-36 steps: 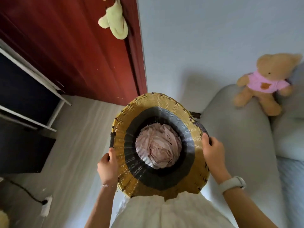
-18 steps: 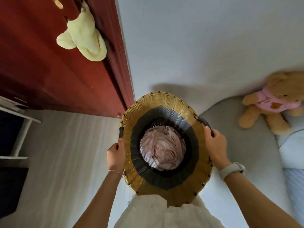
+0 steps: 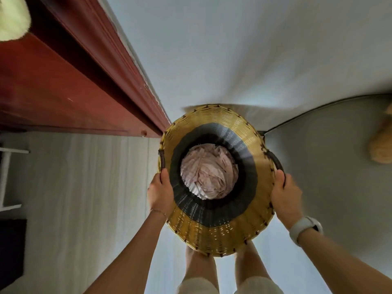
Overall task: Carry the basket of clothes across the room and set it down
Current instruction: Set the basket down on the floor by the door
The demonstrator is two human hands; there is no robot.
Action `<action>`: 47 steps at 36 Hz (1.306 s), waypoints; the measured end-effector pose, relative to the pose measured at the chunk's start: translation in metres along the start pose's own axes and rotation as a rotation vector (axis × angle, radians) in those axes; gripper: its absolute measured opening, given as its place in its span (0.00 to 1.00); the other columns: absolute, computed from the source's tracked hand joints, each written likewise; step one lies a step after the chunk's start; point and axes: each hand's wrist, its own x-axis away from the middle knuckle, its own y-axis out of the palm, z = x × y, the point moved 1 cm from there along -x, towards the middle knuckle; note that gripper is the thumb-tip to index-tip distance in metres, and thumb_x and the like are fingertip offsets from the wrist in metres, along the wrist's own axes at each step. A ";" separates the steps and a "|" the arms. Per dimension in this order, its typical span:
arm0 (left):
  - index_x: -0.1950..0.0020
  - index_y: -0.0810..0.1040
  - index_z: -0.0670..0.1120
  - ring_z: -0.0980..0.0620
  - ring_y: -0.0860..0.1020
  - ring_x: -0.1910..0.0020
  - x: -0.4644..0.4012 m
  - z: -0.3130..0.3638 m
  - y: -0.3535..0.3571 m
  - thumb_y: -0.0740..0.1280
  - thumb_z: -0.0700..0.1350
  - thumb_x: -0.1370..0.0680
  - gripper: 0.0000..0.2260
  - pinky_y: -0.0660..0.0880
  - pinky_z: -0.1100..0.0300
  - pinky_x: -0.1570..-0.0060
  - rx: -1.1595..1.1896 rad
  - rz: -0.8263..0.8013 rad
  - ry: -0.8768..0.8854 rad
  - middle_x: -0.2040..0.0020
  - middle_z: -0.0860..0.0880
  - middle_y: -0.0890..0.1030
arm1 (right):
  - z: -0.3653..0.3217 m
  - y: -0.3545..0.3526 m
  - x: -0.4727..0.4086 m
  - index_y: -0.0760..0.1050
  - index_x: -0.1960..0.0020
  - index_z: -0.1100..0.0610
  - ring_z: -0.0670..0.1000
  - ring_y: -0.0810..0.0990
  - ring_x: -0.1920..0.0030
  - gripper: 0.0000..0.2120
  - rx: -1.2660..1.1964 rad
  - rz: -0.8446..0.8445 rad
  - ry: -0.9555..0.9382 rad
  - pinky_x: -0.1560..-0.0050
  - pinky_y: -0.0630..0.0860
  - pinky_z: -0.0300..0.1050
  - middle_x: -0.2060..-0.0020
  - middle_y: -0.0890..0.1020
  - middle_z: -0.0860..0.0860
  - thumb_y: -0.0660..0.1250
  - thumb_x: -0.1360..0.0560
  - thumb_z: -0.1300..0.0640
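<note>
I look straight down into a round woven basket (image 3: 214, 234), yellow at the rim with a dark band inside. Crumpled pink clothes (image 3: 209, 171) fill its bottom. My left hand (image 3: 160, 192) grips the dark handle on the basket's left side. My right hand (image 3: 286, 196), with a white watch on the wrist, grips the handle on the right side. The basket sits in front of my legs, close to the corner of the wall; whether it rests on the floor I cannot tell.
A red-brown wooden door (image 3: 63, 81) stands to the left, with a pale yellow cloth (image 3: 12, 20) hanging on it. A grey sofa (image 3: 328, 155) is on the right with a plush toy (image 3: 381, 149) at the frame edge. White shelf legs (image 3: 6, 177) stand far left.
The basket has moved lower and closer to the wall corner. My view has tilted further down, so my bare legs show and the plush toy has slid to the right edge.
</note>
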 end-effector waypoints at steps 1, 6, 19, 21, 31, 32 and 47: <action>0.54 0.72 0.41 0.53 0.67 0.70 -0.003 -0.006 0.008 0.51 0.48 0.19 0.14 0.63 0.63 0.72 0.005 0.002 -0.017 0.69 0.49 0.69 | 0.005 0.005 -0.004 0.69 0.47 0.65 0.59 0.74 0.58 0.18 0.026 -0.003 -0.012 0.55 0.73 0.52 0.59 0.75 0.57 0.49 0.19 0.52; 0.52 0.70 0.45 0.49 0.72 0.64 -0.020 -0.036 0.049 0.50 0.51 0.19 0.13 0.68 0.62 0.68 0.041 -0.028 -0.120 0.59 0.44 0.74 | 0.033 0.034 -0.035 0.69 0.48 0.68 0.60 0.72 0.62 0.18 0.113 0.013 -0.046 0.61 0.68 0.50 0.62 0.73 0.58 0.49 0.19 0.54; 0.59 0.72 0.44 0.52 0.71 0.67 -0.008 -0.038 0.068 0.53 0.51 0.20 0.15 0.69 0.64 0.69 0.064 -0.025 -0.149 0.67 0.48 0.72 | 0.045 0.020 -0.101 0.68 0.46 0.67 0.56 0.70 0.59 0.18 0.098 0.028 -0.074 0.60 0.62 0.45 0.59 0.72 0.59 0.47 0.19 0.54; 0.65 0.72 0.45 0.52 0.71 0.68 0.004 -0.038 0.070 0.55 0.49 0.20 0.16 0.70 0.60 0.67 0.080 -0.079 -0.180 0.69 0.48 0.73 | 0.041 0.015 -0.115 0.69 0.46 0.68 0.58 0.72 0.61 0.18 0.169 0.000 -0.158 0.61 0.62 0.46 0.59 0.74 0.63 0.48 0.19 0.55; 0.25 0.54 0.44 0.39 0.60 0.27 -0.012 -0.017 0.092 0.60 0.51 0.22 0.29 0.60 0.42 0.31 -0.371 0.065 -0.160 0.24 0.41 0.58 | 0.040 0.004 -0.115 0.58 0.29 0.61 0.60 0.66 0.34 0.23 0.212 0.082 -0.284 0.33 0.62 0.48 0.34 0.69 0.63 0.58 0.22 0.56; 0.25 0.53 0.45 0.39 0.60 0.26 -0.021 -0.011 0.097 0.59 0.50 0.22 0.29 0.59 0.42 0.30 -0.379 0.051 -0.093 0.24 0.41 0.58 | 0.053 0.006 -0.101 0.54 0.27 0.60 0.58 0.62 0.30 0.26 0.151 0.085 -0.186 0.31 0.58 0.46 0.31 0.64 0.62 0.58 0.22 0.56; 0.37 0.72 0.42 0.35 0.76 0.43 -0.158 0.033 0.154 0.59 0.39 0.22 0.14 0.75 0.45 0.43 -0.581 -0.025 0.262 0.40 0.35 0.77 | 0.152 0.064 -0.080 0.67 0.43 0.63 0.63 0.77 0.52 0.10 0.176 0.058 0.367 0.52 0.73 0.54 0.50 0.77 0.63 0.53 0.21 0.62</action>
